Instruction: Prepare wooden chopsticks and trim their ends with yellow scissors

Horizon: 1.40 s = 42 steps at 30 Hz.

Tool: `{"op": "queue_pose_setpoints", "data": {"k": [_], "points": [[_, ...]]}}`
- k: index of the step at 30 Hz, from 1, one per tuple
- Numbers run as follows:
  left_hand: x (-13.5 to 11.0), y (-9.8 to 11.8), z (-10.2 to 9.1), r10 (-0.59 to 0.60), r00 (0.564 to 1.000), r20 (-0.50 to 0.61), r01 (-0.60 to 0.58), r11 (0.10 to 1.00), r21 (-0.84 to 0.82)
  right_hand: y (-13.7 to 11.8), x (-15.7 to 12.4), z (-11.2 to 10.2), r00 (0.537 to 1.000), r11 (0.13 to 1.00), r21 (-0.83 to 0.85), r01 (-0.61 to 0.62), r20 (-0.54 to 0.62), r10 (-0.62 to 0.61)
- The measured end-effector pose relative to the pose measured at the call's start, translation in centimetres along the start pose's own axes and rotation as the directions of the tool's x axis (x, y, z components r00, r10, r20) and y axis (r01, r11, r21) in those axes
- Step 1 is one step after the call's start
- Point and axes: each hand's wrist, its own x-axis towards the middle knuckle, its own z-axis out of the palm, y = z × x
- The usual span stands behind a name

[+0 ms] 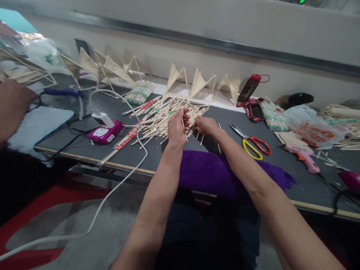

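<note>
Loose sticks point(157, 123) lie heaped on a dark table point(229, 117), partly hidden by the two bare hands working at the heap's near right side. The left hand point(176, 126) is raised over the sticks, its fingers curled inward; a pale sliver shows among them, but whether they are closed on a stick is hard to tell. The right hand point(207, 126) reaches down at the heap's right edge, knuckles up, its fingertips out of sight behind the hand, so its grip cannot be told. The hands are near each other but apart, with most of the heap beyond and to the left of them and a few strays just below the right hand.

At the left edge, a co-worker's hand point(17, 95) is cut off by the frame, as is a magenta box point(350, 179) at the right. Forearms cover parts of a purple cloth point(206, 170) at the table's near edge. Creases blur the print on a plastic bag point(309, 123) at right. Scissors point(245, 137) lie open right of the right hand, with a pink glue gun point(306, 159) farther along. Fan-shaped stick frames point(198, 83) stand behind the heap.
</note>
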Motion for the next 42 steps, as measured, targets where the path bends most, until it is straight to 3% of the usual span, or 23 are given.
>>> {"op": "queue_pose_setpoints", "data": {"k": [6, 13, 17, 20, 21, 23, 26, 29, 32, 38, 40, 42], "points": [[0.3, -0.2, -0.2, 0.012, 1.0, 0.003, -0.012, 0.996, -0.091, -0.3, -1.1, -0.5, 0.973, 0.959, -0.167, 0.227, 0.007, -0.229], [0.7, -0.3, -0.6, 0.036, 0.999, -0.02, -0.038, 0.994, -0.106, -1.5, -2.2, -0.5, 0.934, 0.908, -0.224, 0.353, 0.035, -0.354], [0.9, -0.5, -0.7, 0.058, 0.996, -0.061, -0.062, 0.996, -0.063, -1.0, -2.4, 0.1, 0.926, 0.902, -0.24, 0.359, -0.031, -0.376], [1.0, -0.7, -0.8, 0.112, 0.987, -0.112, -0.113, 0.994, 0.001, 0.4, -2.5, 0.4, 0.937, 0.958, -0.203, 0.205, -0.241, -0.252], [1.0, -0.7, -0.8, 0.129, 0.985, -0.114, -0.127, 0.992, 0.023, 0.9, -2.6, 0.4, 0.923, 0.978, -0.163, 0.131, -0.34, -0.18], [0.8, -0.7, -0.7, 0.131, 0.988, -0.083, -0.128, 0.991, 0.041, 1.9, -3.0, 0.1, 0.849, 0.999, -0.034, 0.032, -0.526, -0.045], [0.3, -0.8, -0.4, -0.007, 0.999, 0.052, 0.004, 0.999, 0.047, 2.6, -4.3, -0.5, 0.712, 0.96, 0.256, 0.112, -0.695, 0.102], [-0.4, -1.3, 0.3, -0.226, 0.952, 0.205, 0.198, 0.969, 0.148, 2.2, -5.8, -0.7, 0.648, 0.825, 0.496, 0.27, -0.728, 0.226], [-0.9, -2.2, 1.0, -0.343, 0.896, 0.283, 0.292, 0.933, 0.208, 1.8, -6.7, -0.3, 0.659, 0.772, 0.544, 0.329, -0.718, 0.225], [-1.1, -3.0, 1.7, -0.482, 0.794, 0.371, 0.49, 0.868, 0.079, 1.7, -7.0, 0.3, 0.711, 0.845, 0.429, 0.319, -0.698, 0.086], [-0.8, -3.0, 1.6, -0.47, 0.803, 0.366, 0.494, 0.869, 0.031, 1.4, -7.1, 0.2, 0.73, 0.848, 0.42, 0.322, -0.681, 0.059], [-0.6, -3.0, 1.5, -0.39, 0.863, 0.32, 0.418, 0.908, -0.021, 1.1, -7.4, 0.1, 0.753, 0.836, 0.441, 0.326, -0.656, 0.053]]}}
